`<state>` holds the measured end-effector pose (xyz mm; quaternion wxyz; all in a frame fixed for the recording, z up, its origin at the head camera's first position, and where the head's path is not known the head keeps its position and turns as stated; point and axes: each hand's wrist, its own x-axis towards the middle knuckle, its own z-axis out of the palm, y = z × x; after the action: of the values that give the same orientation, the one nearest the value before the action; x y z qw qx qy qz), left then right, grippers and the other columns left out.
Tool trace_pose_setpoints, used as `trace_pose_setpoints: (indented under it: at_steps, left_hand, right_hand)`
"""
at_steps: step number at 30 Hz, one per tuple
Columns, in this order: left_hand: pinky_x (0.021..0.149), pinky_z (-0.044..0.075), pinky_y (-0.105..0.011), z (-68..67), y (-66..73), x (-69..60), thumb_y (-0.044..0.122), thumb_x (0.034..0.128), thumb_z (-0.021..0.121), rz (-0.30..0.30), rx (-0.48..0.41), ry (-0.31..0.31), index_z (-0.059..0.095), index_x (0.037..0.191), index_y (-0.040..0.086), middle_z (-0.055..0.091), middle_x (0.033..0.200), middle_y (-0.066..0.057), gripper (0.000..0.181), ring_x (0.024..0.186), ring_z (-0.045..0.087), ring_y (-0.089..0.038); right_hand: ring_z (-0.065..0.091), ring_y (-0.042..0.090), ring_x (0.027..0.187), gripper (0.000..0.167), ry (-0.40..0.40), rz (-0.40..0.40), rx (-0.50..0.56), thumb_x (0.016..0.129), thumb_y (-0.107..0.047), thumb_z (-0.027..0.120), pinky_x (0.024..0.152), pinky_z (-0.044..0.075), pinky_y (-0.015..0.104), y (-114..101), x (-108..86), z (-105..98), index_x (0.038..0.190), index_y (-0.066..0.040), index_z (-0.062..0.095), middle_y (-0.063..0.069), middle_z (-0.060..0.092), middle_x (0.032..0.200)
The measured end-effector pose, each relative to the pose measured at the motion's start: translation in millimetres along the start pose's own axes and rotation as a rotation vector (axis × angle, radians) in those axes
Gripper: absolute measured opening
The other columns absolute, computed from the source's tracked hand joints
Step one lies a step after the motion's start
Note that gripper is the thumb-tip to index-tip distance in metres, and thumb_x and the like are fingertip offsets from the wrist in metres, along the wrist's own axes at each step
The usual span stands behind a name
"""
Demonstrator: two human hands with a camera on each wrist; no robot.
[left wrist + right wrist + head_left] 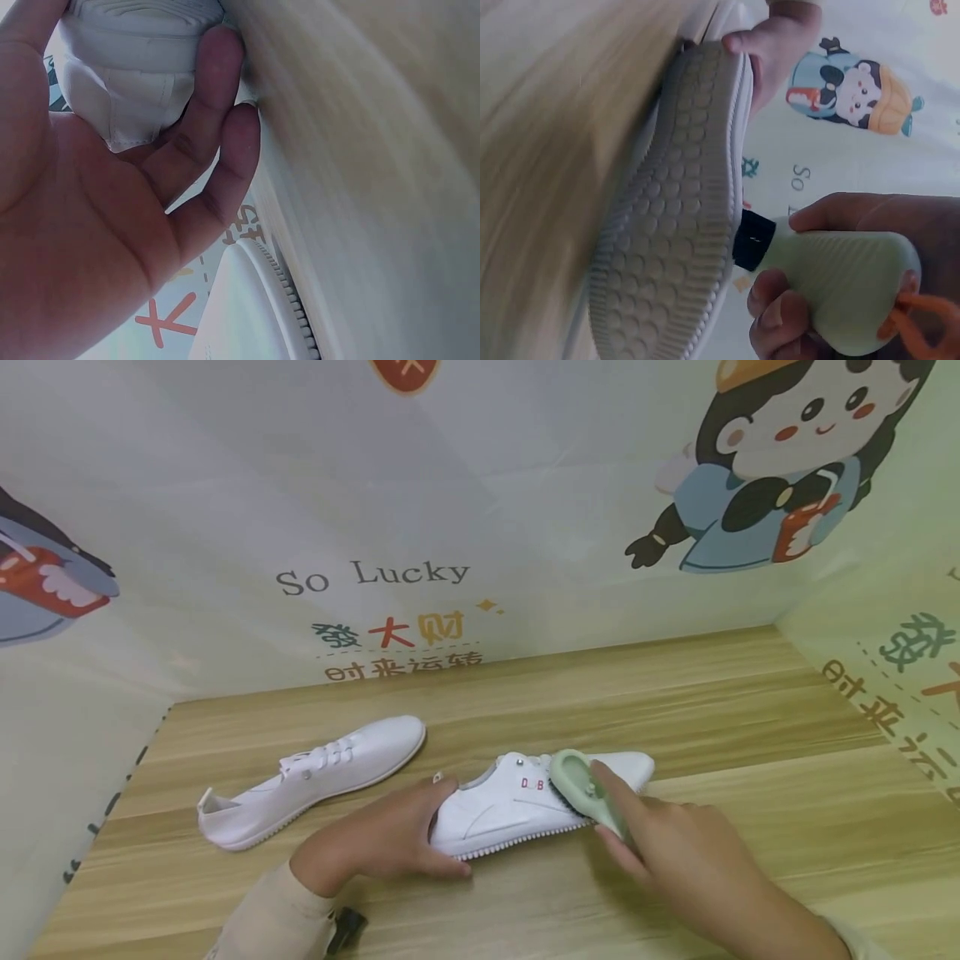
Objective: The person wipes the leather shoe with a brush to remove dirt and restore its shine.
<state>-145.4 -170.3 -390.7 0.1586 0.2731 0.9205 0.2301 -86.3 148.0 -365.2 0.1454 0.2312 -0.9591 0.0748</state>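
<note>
A white lace-up shoe with small red letters on its side lies toe to the right in the head view. My left hand grips it at the heel, thumb along the near side; in the left wrist view, curled fingers reach round the heel. My right hand holds a pale green brush, its dark bristles against the shoe's side towards the front. From the right wrist, the dotted sole faces the camera, and the brush handle lies in the hand.
A second white shoe stands behind and left on the wood-patterned surface. Printed cloth walls rise at the back and sides. An orange loop hangs from the brush handle. Something small and black shows by the left sleeve.
</note>
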Motion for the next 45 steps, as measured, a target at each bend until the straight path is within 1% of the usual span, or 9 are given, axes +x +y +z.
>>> trace_pose_setpoints:
  at_steps: [4, 7, 14, 18, 23, 26, 29, 37, 45]
  left_hand:
    - [0.087, 0.048, -0.033, -0.4, -1.1, -1.7, 0.054, 0.0712, 0.084, 0.005, -0.007, 0.0, 0.051, 0.121, 0.015, 0.056, 0.099, 0.006, 0.071, 0.092, 0.054, -0.01]
    - [0.086, 0.048, -0.033, -1.1, -1.5, -3.0, 0.053, 0.0715, 0.084, 0.011, -0.011, 0.003, 0.051, 0.123, 0.015, 0.056, 0.099, 0.005, 0.072, 0.093, 0.054, -0.01]
    - [0.081, 0.047, -0.028, -2.0, -1.2, -2.4, 0.05, 0.072, 0.085, 0.022, -0.038, 0.005, 0.05, 0.119, 0.017, 0.056, 0.096, 0.006, 0.067, 0.088, 0.054, -0.009]
    - [0.08, 0.047, -0.028, -1.5, -2.1, -2.6, 0.05, 0.072, 0.086, 0.037, -0.052, 0.005, 0.049, 0.12, 0.015, 0.056, 0.096, 0.006, 0.07, 0.087, 0.054, -0.009]
    - [0.079, 0.048, -0.026, -2.1, -2.8, -3.9, 0.046, 0.0719, 0.087, 0.07, -0.077, 0.014, 0.049, 0.12, 0.016, 0.059, 0.099, 0.007, 0.068, 0.087, 0.056, -0.007]
    - [0.083, 0.049, -0.026, -2.5, -3.5, -3.5, 0.042, 0.0715, 0.088, 0.094, -0.081, 0.025, 0.051, 0.12, 0.017, 0.06, 0.103, 0.009, 0.066, 0.09, 0.057, -0.006]
    - [0.086, 0.049, -0.027, -2.9, -3.4, -2.6, 0.04, 0.0711, 0.089, 0.109, -0.091, 0.03, 0.052, 0.122, 0.018, 0.06, 0.107, 0.009, 0.066, 0.093, 0.058, -0.006]
    - [0.082, 0.048, -0.027, -0.5, -2.2, 0.6, 0.044, 0.0697, 0.089, 0.098, -0.073, 0.01, 0.051, 0.119, 0.014, 0.057, 0.101, 0.007, 0.069, 0.09, 0.055, -0.008]
    - [0.085, 0.048, -0.03, -1.0, -1.9, -1.4, 0.046, 0.069, 0.089, 0.066, -0.048, 0.001, 0.049, 0.116, 0.014, 0.056, 0.099, 0.005, 0.069, 0.091, 0.055, -0.01]
  right_hand:
    - [0.037, 0.004, 0.049, 0.064, 0.01, -0.05, 0.015, 0.092, -0.034, 0.07, 0.045, 0.032, 0.023, -8, -0.8, 7, 0.149, -0.021, 0.045, -0.007, 0.057, 0.073]
    - [0.037, 0.003, 0.05, 0.066, 0.002, -0.066, 0.05, 0.093, -0.032, 0.07, 0.047, 0.034, 0.023, -13, -1.0, 10, 0.152, -0.026, 0.042, -0.005, 0.06, 0.082]
    - [0.026, 0.0, 0.05, 0.068, 0.0, -0.11, 0.166, 0.089, -0.023, 0.071, 0.047, 0.029, 0.018, -23, 0.4, 11, 0.151, -0.03, 0.044, -0.009, 0.051, 0.08]
    - [0.026, 0.0, 0.05, 0.07, 0.001, -0.146, 0.191, 0.084, -0.019, 0.069, 0.047, 0.029, 0.018, -32, 6.6, 13, 0.15, -0.029, 0.045, -0.007, 0.054, 0.08]
    - [0.027, 0.002, 0.049, 0.061, 0.003, -0.233, 0.162, 0.088, -0.022, 0.067, 0.047, 0.03, 0.018, -46, 17.9, 18, 0.147, -0.022, 0.05, -0.005, 0.057, 0.081]
    - [0.03, 0.002, 0.049, 0.06, -0.01, -0.265, 0.131, 0.091, -0.026, 0.066, 0.046, 0.031, 0.02, -52, 21.0, 20, 0.148, -0.021, 0.047, -0.005, 0.059, 0.084]
    - [0.032, 0.003, 0.049, 0.061, -0.03, -0.255, 0.126, 0.093, -0.028, 0.065, 0.047, 0.033, 0.022, -55, 21.4, 20, 0.151, -0.023, 0.044, -0.003, 0.06, 0.088]
    - [0.03, 0.003, 0.05, 0.062, -0.088, -0.094, 0.146, 0.094, -0.027, 0.064, 0.047, 0.03, 0.021, -42, 15.1, 15, 0.151, -0.037, 0.042, -0.007, 0.058, 0.087]
    - [0.025, 0.0, 0.049, 0.06, -0.034, -0.056, 0.108, 0.091, -0.025, 0.067, 0.045, 0.026, 0.019, -28, 9.1, 11, 0.148, -0.032, 0.048, -0.011, 0.048, 0.073]
